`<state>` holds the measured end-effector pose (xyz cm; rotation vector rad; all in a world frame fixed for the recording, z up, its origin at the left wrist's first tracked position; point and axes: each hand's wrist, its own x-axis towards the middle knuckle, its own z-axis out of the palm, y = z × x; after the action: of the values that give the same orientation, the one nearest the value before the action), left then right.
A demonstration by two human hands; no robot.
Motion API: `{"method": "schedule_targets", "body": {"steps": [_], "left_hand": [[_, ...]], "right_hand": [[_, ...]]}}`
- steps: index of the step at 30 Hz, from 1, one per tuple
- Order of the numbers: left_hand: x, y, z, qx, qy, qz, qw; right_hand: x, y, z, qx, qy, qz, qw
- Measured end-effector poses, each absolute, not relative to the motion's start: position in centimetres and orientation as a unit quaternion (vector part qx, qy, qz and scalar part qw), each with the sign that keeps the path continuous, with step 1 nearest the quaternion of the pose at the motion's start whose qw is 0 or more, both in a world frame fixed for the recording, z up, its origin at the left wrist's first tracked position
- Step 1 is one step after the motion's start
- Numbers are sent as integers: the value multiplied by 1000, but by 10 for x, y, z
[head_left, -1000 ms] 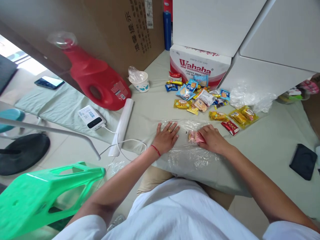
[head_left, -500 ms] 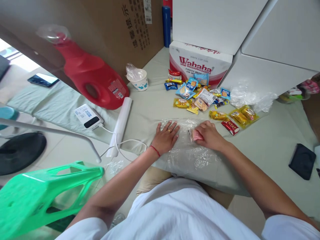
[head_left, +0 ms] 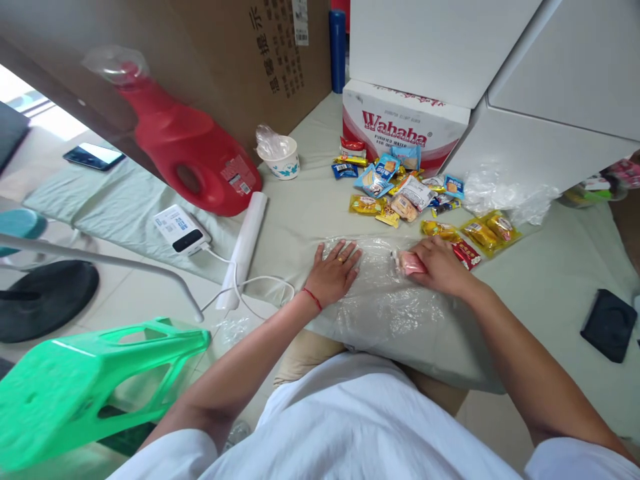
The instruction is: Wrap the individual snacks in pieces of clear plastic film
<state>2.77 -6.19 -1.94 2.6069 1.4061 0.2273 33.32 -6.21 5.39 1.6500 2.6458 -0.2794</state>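
Your left hand (head_left: 333,275) lies flat, splayed, gripping nothing | clear crinkled plastic sheet (head_left: 373,283) beneath: looks limp, slippery | small oblong pink-wrapped packet (head_left: 412,263) at sheet's right part: likely light, perhaps crushable, hold gently by its ends | your right hand (head_left: 440,268) half-closed round its right end

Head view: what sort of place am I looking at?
Probably a lived-in room, perhaps in a home: wrapped snacks, a red jug and a green plastic stool are all in view.
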Motion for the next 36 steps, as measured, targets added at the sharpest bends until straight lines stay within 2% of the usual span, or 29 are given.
{"method": "schedule_targets", "body": {"steps": [4,10,13,16,18,20,22,24,27,32,34,36], "left_hand": [[27,-63,-19,873,472,83,91],[26,-58,-21,867,476,91,115],[19,-53,-16,854,487,127,134],[6,-60,-3,828,498,241,85],[-3,-76,6,831,452,322,49],[-8,-99,10,878,327,343,71],[-9,-124,4,926,202,298,112],[-9,-143,-7,950,169,232,126],[-13,-153,-18,939,221,204,166],[-16,-131,1,815,391,262,337],[-12,-116,9,765,491,242,340],[-6,-103,11,739,575,205,286]], "right_hand": [[323,-61,73,458,878,-127,-47],[279,-57,42,384,912,-145,12],[292,-62,38,390,903,-173,-43],[324,-86,53,398,887,-203,-118],[346,-111,59,394,879,-234,-134],[363,-139,51,393,874,-254,-128],[373,-161,32,413,867,-244,-132],[376,-172,13,440,858,-217,-154],[373,-168,9,438,854,-224,-167],[370,-119,52,434,824,-336,-139],[368,-90,61,454,808,-350,-132],[363,-62,62,472,805,-343,-105]]}}
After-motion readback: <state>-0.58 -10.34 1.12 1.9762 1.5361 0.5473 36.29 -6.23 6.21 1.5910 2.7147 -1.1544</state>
